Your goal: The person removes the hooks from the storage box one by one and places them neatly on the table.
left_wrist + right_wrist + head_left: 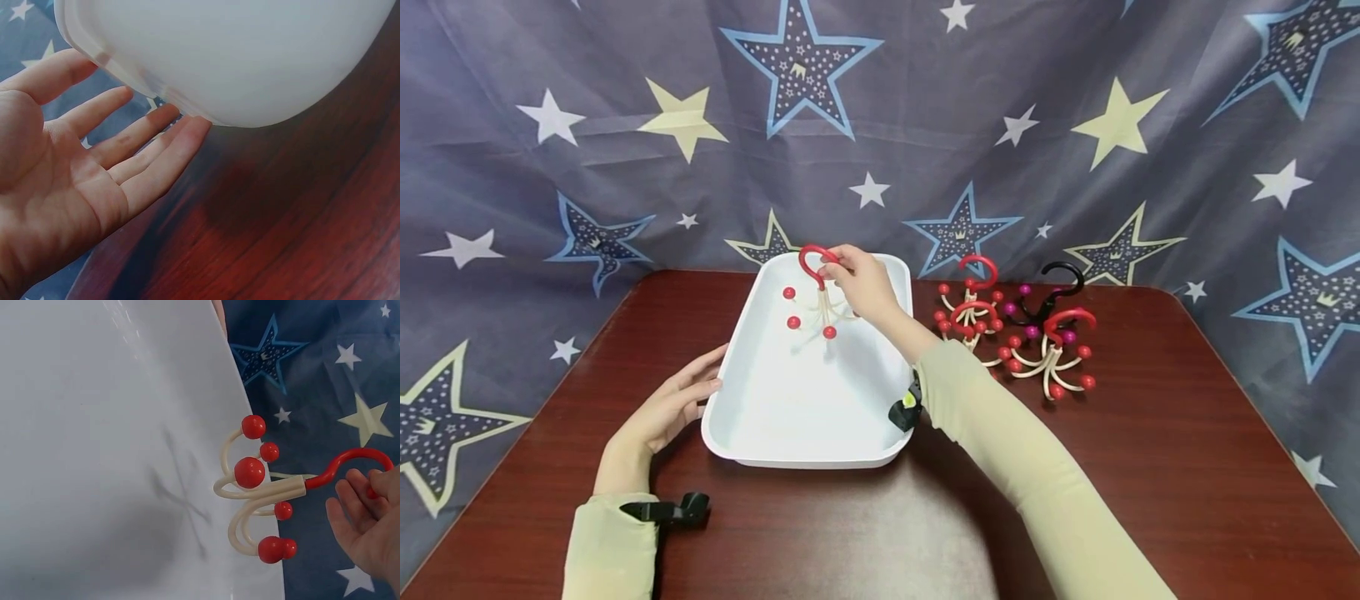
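Observation:
My right hand pinches the end of a red hook on a multi-arm hanger. In the right wrist view, this hanger shows cream curved arms tipped with red balls. It hangs over the far part of a white tray, with its shadow falling on the tray. My left hand is at the tray's left rim, its fingers extended. The left wrist view shows the fingertips at the tray's edge, palm facing the camera.
Several similar hangers stand close together right of the tray, among them a red-hooked one and a black one with magenta balls. A dark red-brown table lies under everything. Behind it hangs a star-patterned cloth.

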### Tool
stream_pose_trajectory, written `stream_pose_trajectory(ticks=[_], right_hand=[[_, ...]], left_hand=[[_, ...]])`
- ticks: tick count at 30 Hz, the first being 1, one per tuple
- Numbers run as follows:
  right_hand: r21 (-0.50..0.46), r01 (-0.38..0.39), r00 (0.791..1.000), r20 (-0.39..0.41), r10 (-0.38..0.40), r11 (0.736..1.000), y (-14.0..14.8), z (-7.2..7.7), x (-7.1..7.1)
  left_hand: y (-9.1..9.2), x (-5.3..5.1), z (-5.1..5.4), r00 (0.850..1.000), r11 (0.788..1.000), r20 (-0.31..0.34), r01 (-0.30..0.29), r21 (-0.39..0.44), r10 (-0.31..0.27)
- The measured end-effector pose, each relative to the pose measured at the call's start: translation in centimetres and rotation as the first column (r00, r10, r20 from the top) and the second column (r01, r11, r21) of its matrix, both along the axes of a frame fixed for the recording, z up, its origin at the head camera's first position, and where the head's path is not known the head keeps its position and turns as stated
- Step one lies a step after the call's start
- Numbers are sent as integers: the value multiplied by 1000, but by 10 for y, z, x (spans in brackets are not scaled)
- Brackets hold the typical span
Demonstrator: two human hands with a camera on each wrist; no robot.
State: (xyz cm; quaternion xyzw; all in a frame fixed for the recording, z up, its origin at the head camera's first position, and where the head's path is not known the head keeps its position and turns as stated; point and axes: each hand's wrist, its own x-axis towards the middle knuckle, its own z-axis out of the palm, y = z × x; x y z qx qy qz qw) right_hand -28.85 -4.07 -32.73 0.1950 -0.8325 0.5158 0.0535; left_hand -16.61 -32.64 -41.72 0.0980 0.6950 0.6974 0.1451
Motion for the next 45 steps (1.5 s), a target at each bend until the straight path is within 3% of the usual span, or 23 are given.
stream_pose_trajectory(ticks=[15,21,27,33,45], right_hand=[[-51,-102,992,-80,97,994,31,18,38],[-124,-154,986,-81,145,980,45,25,50],[-244,-194,981,-36,191,950,60,31,64],[-287,-195,980,-20,198,938,76,34,77],[-280,-148,986,28,162,949,114,28,99]], left_hand=[[0,-1,0,1000,1000,5,-3,3,3],[0,-1,0,1000,1000,-1,-4,-4,4],[0,-1,-1,1000,1000,0,-6,-3,6],[-1,0,0,1000,1000,-3,-10,-6,10],[-2,-1,-2,1000,1000,-7,-4,14,4]])
